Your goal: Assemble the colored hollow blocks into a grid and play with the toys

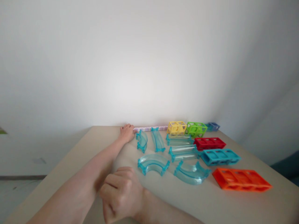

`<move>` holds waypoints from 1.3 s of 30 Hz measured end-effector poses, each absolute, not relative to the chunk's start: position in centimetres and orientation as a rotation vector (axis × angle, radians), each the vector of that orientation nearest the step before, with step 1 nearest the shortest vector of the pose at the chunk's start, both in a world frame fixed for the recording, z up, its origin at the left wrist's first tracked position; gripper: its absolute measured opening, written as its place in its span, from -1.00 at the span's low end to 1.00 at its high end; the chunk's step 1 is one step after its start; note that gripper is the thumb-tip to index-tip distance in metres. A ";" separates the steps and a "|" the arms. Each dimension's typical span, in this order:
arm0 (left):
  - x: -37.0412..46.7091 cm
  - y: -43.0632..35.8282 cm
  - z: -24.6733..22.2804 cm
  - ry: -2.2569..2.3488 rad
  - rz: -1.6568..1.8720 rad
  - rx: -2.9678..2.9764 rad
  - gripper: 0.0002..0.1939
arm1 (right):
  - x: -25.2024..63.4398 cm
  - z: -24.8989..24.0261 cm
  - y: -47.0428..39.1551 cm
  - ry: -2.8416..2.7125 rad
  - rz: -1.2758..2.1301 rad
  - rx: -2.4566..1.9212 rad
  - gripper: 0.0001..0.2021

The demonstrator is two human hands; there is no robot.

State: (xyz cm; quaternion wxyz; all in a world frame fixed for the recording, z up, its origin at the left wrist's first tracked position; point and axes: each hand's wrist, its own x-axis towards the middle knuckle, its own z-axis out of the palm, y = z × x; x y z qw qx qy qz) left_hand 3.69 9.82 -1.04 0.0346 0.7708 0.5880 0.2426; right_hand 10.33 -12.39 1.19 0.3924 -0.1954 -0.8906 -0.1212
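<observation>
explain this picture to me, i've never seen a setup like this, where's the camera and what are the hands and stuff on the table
There is no robot here: these are a person's own bare hands. The one picture comes from a camera worn on their head, looking forward and down, so the arms enter from below.

On the table, by a wall, lie clear blue tracks, some straight, some curved. Beside and behind them are open blocks: yellow, green, red, teal, orange and dark blue.

The left hand is far out, at the end of a purple strip; its grip is unclear. The right hand is a nearby fist, its inside hidden.
</observation>
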 end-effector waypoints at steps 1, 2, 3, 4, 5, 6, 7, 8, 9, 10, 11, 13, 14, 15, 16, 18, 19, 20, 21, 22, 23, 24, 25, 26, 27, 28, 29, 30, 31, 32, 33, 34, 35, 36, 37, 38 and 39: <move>3.5 9.8 -1.1 1.814 0.770 2.335 -0.75 | 10.4 1.2 -12.4 -2.272 -0.310 -0.505 -0.88; 3.3 9.8 -1.1 1.819 0.804 2.296 -0.76 | 10.4 1.2 -12.4 -2.279 -0.312 -0.511 -0.88; 3.0 9.7 -1.1 1.823 0.848 2.253 -0.77 | 10.4 1.3 -12.5 -2.281 -0.312 -0.511 -0.88; 2.8 9.7 -1.0 1.825 0.898 2.206 -0.77 | 10.5 1.4 -12.5 -2.275 -0.310 -0.509 -0.89; 2.5 9.6 -1.0 1.824 0.953 2.154 -0.78 | 10.6 1.6 -12.6 -2.262 -0.307 -0.507 -0.90; 2.2 9.4 -0.9 1.818 1.010 2.099 -0.79 | 10.6 1.7 -12.6 -2.244 -0.301 -0.508 -0.90; 1.9 9.3 -0.8 1.805 1.068 2.043 -0.80 | 10.7 1.8 -12.7 -2.224 -0.293 -0.507 -0.91; 1.6 9.1 -0.8 1.785 1.127 1.985 -0.82 | 10.8 1.9 -12.7 -2.206 -0.284 -0.506 -0.91; 1.3 8.9 -0.7 1.755 1.189 1.926 -0.84 | 10.9 2.0 -12.8 -2.197 -0.278 -0.508 -0.92; 1.0 8.6 -0.7 1.719 1.254 1.865 -0.85 | 11.0 2.1 -12.8 -2.199 -0.275 -0.510 -0.92; 0.8 8.2 -0.7 1.675 1.321 1.803 -0.85 | 11.1 2.1 -12.8 -2.212 -0.275 -0.515 -0.92; 0.4 7.0 -0.8 1.572 1.449 1.674 -0.81 | 11.2 2.0 -12.8 -2.246 -0.274 -0.540 -0.93; 0.3 6.2 -0.8 1.513 1.501 1.611 -0.77 | 11.3 1.9 -12.8 -2.255 -0.269 -0.555 -0.93; 0.2 5.2 -0.9 1.452 1.541 1.553 -0.72 | 11.3 1.9 -12.8 -2.255 -0.261 -0.563 -0.93; 0.2 4.0 -0.9 1.386 1.564 1.505 -0.66 | 11.4 1.9 -12.8 -2.247 -0.249 -0.568 -0.92; 0.2 1.2 -0.8 1.259 1.580 1.428 -0.60 | 11.4 2.0 -12.8 -2.217 -0.218 -0.583 -0.91; 0.2 -0.3 -0.6 1.208 1.590 1.393 -0.60 | 11.5 2.1 -12.8 -2.194 -0.194 -0.604 -0.91; 0.1 -1.7 -0.3 1.165 1.592 1.363 -0.62 | 11.5 2.3 -12.9 -2.170 -0.160 -0.638 -0.90; 0.1 -3.0 0.1 1.105 1.583 1.318 -0.63 | 11.5 2.5 -12.9 -2.144 -0.111 -0.684 -0.90; 0.0 -4.1 0.5 0.950 1.535 1.184 -0.62 | 11.6 2.7 -13.0 -2.117 -0.047 -0.741 -0.90; -0.1 -5.0 1.0 0.837 1.480 1.082 -0.60 | 11.6 3.0 -13.0 -2.084 0.024 -0.800 -0.87; -0.2 -5.6 1.5 0.765 1.445 1.010 -0.59 | 11.6 3.2 -13.0 -2.045 0.094 -0.860 -0.84; -0.3 -6.0 2.0 0.716 1.432 0.952 -0.59 | 11.6 3.3 -12.9 -2.003 0.157 -0.922 -0.80; -0.3 -6.2 2.4 0.688 1.427 0.913 -0.60 | 11.6 3.4 -12.9 -1.960 0.205 -0.985 -0.77; -0.3 -6.2 2.7 0.671 1.430 0.889 -0.60 | 11.5 3.4 -12.7 -1.921 0.240 -1.046 -0.75; -0.3 -6.1 2.9 0.659 1.433 0.876 -0.61 | 11.4 3.3 -12.6 -1.893 0.266 -1.106 -0.75; -0.4 -6.0 3.0 0.648 1.430 0.874 -0.62 | 11.3 3.2 -12.4 -1.880 0.288 -1.159 -0.74; -0.4 -5.8 3.1 0.636 1.424 0.882 -0.62 | 11.2 3.1 -12.3 -1.877 0.311 -1.206 -0.72; -0.4 -5.7 3.0 0.622 1.414 0.898 -0.62 | 11.1 2.9 -12.1 -1.881 0.334 -1.242 -0.69; -0.5 -5.7 2.9 0.606 1.403 0.921 -0.63 | 11.1 2.7 -12.0 -1.887 0.361 -1.271 -0.64; -0.5 -5.7 2.8 0.592 1.389 0.950 -0.64 | 11.0 2.6 -11.8 -1.892 0.391 -1.294 -0.59; -0.6 -5.7 2.6 0.580 1.375 0.982 -0.65 | 11.0 2.6 -11.8 -1.893 0.424 -1.315 -0.55; -0.8 -5.8 2.5 0.575 1.363 1.018 -0.65 | 10.9 2.5 -11.7 -1.895 0.460 -1.336 -0.52; -0.9 -5.8 2.3 0.579 1.356 1.060 -0.65 | 10.9 2.6 -11.7 -1.899 0.493 -1.357 -0.53; -1.0 -5.9 2.2 0.592 1.356 1.105 -0.65 | 10.9 2.6 -11.7 -1.911 0.523 -1.376 -0.56; -1.1 -5.8 2.2 0.610 1.365 1.148 -0.64 | 10.9 2.7 -11.7 -1.924 0.546 -1.397 -0.60; -1.2 -5.7 2.1 0.631 1.379 1.183 -0.62 | 10.9 2.7 -11.7 -1.940 0.564 -1.419 -0.65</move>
